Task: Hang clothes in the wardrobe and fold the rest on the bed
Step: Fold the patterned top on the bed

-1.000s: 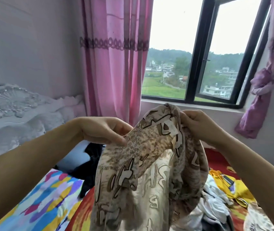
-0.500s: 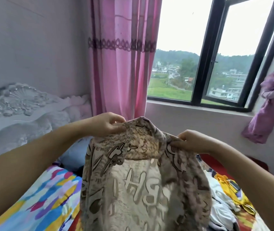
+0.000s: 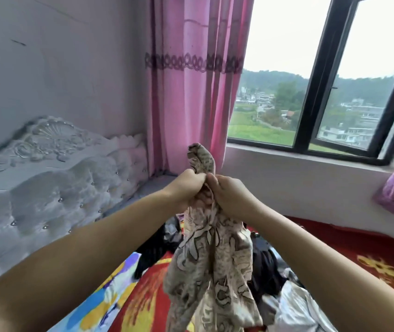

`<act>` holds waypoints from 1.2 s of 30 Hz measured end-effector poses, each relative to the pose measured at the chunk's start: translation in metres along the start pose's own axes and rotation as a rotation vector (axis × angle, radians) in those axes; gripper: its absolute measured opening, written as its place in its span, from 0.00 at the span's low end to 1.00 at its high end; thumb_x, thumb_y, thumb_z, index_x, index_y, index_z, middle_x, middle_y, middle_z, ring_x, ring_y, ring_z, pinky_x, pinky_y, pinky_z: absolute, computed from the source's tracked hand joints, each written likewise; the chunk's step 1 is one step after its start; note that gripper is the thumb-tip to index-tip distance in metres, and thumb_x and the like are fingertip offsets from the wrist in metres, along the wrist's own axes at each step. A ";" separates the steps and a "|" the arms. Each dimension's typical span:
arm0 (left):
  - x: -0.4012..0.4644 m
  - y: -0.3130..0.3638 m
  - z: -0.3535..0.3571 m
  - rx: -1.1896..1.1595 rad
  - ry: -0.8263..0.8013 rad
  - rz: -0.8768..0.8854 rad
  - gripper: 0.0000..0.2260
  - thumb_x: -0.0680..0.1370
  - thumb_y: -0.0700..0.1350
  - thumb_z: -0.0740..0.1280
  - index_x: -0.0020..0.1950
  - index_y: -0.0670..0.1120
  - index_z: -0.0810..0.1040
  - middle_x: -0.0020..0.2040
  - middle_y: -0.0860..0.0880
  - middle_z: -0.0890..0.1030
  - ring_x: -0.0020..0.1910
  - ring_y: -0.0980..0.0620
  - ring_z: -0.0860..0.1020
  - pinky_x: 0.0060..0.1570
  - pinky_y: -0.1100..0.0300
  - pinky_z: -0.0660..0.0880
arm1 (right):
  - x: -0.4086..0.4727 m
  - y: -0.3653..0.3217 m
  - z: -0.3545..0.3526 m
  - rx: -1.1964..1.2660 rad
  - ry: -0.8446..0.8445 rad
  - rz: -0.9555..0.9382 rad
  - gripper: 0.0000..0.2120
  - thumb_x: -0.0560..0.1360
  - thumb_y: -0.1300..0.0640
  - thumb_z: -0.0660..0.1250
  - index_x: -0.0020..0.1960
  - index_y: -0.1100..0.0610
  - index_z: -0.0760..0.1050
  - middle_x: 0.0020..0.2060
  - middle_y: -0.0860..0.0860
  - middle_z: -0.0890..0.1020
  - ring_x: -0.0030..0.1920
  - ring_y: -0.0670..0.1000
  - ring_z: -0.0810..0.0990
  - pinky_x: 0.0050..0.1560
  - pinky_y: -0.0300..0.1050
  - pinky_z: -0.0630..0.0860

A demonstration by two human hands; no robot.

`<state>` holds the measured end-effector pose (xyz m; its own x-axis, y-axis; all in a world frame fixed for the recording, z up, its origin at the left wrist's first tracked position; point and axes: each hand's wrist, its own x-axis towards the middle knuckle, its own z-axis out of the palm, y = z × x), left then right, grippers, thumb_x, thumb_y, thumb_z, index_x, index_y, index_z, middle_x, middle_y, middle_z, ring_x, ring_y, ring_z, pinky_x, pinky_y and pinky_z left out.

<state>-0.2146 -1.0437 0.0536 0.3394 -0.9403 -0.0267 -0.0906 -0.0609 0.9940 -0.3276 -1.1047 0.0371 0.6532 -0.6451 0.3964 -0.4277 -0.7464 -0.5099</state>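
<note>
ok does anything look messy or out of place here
Yes. The patterned garment is bunched into a rope between the left hand and right hand, not spread for folding. Behind it, dark clothes lie in a loose, unfolded heap on the red bedspread.

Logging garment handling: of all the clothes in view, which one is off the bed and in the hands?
The beige patterned garment: the left hand and right hand grip it bunched together, so it hangs above the dark clothes lying on the bed.
</note>
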 end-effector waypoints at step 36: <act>0.034 0.101 -0.027 1.771 -0.231 0.206 0.13 0.73 0.50 0.69 0.32 0.44 0.75 0.30 0.49 0.75 0.29 0.50 0.72 0.28 0.59 0.68 | -0.076 0.079 0.054 -0.100 -0.187 0.077 0.09 0.77 0.48 0.61 0.52 0.51 0.74 0.43 0.47 0.81 0.43 0.49 0.78 0.42 0.43 0.73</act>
<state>-0.1867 -1.0728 0.1564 0.0842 -0.9918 -0.0965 -0.9537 -0.0521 -0.2962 -0.3776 -1.1057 -0.0743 0.7167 -0.6664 0.2055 -0.5349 -0.7144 -0.4512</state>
